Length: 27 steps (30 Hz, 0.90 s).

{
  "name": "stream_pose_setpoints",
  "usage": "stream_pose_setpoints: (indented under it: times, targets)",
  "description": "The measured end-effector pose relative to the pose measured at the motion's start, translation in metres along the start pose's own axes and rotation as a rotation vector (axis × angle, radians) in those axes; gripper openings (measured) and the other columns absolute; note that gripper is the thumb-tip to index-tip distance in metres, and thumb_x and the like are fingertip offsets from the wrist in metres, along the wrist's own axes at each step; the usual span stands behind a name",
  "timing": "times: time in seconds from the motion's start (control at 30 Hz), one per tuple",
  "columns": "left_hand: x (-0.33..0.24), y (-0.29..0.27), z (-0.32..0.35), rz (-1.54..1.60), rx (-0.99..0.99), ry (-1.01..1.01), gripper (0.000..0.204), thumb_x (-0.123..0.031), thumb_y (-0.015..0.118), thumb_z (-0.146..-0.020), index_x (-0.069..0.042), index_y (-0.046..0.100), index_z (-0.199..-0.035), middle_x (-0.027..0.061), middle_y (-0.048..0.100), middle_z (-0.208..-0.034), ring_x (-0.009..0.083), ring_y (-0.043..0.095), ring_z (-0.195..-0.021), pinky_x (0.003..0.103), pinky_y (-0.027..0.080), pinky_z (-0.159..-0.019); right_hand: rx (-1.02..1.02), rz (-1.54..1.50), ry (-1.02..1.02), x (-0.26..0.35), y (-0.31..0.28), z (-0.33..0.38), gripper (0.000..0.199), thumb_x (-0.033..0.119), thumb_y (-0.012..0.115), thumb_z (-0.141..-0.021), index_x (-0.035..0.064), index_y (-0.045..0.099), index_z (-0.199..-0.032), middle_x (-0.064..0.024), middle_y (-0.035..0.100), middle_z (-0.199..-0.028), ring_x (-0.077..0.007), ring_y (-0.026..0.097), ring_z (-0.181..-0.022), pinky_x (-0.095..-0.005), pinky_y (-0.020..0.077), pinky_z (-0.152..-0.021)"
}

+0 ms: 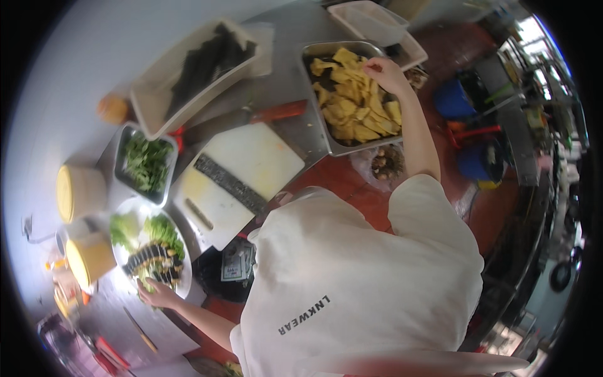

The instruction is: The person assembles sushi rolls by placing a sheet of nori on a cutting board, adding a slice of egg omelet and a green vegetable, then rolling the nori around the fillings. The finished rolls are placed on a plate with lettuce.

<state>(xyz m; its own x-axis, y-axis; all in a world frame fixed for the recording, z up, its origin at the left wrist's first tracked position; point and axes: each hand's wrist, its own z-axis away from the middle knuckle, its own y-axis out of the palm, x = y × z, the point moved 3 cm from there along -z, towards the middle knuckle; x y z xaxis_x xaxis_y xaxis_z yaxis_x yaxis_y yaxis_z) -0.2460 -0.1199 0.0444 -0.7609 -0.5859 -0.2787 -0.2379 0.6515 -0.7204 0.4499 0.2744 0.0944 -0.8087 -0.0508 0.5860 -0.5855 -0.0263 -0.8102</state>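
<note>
At the lower left, my left hand (158, 294) lies at the near rim of a white oval plate (183, 242), its fingers apart. On that plate are lettuce leaves (164, 231) and dark, striped pieces (151, 254) with pale filling; what they are I cannot tell. My right hand (384, 72) is over a metal tray (333, 151) at the upper right, with its fingertips pinched together. Yellow-brown slices (352, 94) heap up in the tray. Whether a slice is between those fingertips is too small to make out.
A white cutting board (270, 160) bears a long dark strip (229, 183). Behind it lies a cleaver with a red-brown handle (279, 111). A metal tray of green leaves (147, 160), a beige bin of dark sheets (151, 94) and yellow-lidded tubs (81, 191) stand left.
</note>
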Motion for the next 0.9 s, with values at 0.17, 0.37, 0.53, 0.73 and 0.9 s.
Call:
stream_pose_setpoints:
  times: [0.17, 0.37, 0.53, 0.73, 0.9]
  targets:
    - [-0.093, 0.012, 0.013, 0.308, 0.017, 0.131, 0.024, -0.016, 0.061, -0.091, -0.004, 0.063, -0.113, 0.0107, 0.062, -0.106, 0.0263, 0.055, -0.102, 0.040, 0.044, -0.085, 0.284, 0.278, -0.014, -0.036, -0.001, 0.027, 0.022, 0.026, 0.074, -0.073, 0.0053, 0.069, -0.081, -0.0093, 0.066, -0.076, -0.0210, 0.065, -0.077, -0.0326, 0.0499, -0.069]
    - [-0.151, 0.027, 0.041, 0.520, 0.216, 0.233, 0.018, -0.006, 0.058, -0.090, 0.000, 0.065, -0.106, 0.0100, 0.062, -0.099, 0.0258, 0.055, -0.097, 0.038, 0.044, -0.084, 0.220, 0.381, 0.154, -0.015, 0.001, 0.056, 0.032, 0.035, 0.078, -0.064, 0.0079, 0.069, -0.077, -0.0114, 0.068, -0.079, -0.0281, 0.065, -0.078, -0.0366, 0.0503, -0.071]
    - [-0.168, 0.031, 0.054, 0.559, 0.274, 0.177, 0.017, -0.001, 0.057, -0.089, 0.001, 0.064, -0.104, 0.0100, 0.061, -0.099, 0.0253, 0.056, -0.093, 0.036, 0.047, -0.079, 0.227, 0.243, 0.121, -0.030, 0.011, 0.056, 0.032, 0.034, 0.075, -0.068, 0.0046, 0.069, -0.080, -0.0132, 0.069, -0.081, -0.0279, 0.066, -0.077, -0.0369, 0.0503, -0.069]
    - [-0.156, 0.046, 0.077, 0.783, 0.351, -0.032, 0.018, 0.002, 0.057, -0.087, 0.002, 0.064, -0.103, 0.0109, 0.061, -0.098, 0.0256, 0.057, -0.092, 0.035, 0.047, -0.082, -0.011, 0.048, 0.222, -0.028, -0.024, 0.049, 0.024, 0.023, 0.066, -0.078, 0.0020, 0.069, -0.089, -0.0096, 0.067, -0.077, -0.0179, 0.064, -0.072, -0.0298, 0.0491, -0.067]
    - [-0.183, 0.040, 0.086, 0.683, 0.394, 0.047, 0.016, 0.000, 0.062, -0.080, 0.000, 0.065, -0.096, 0.0156, 0.063, -0.094, 0.0312, 0.059, -0.092, 0.038, 0.046, -0.084, 0.048, -0.437, -0.065, 0.027, 0.001, 0.021, 0.021, 0.012, 0.059, -0.091, -0.0032, 0.062, -0.106, -0.0028, 0.066, -0.091, -0.0075, 0.059, -0.078, -0.0234, 0.0471, -0.071]
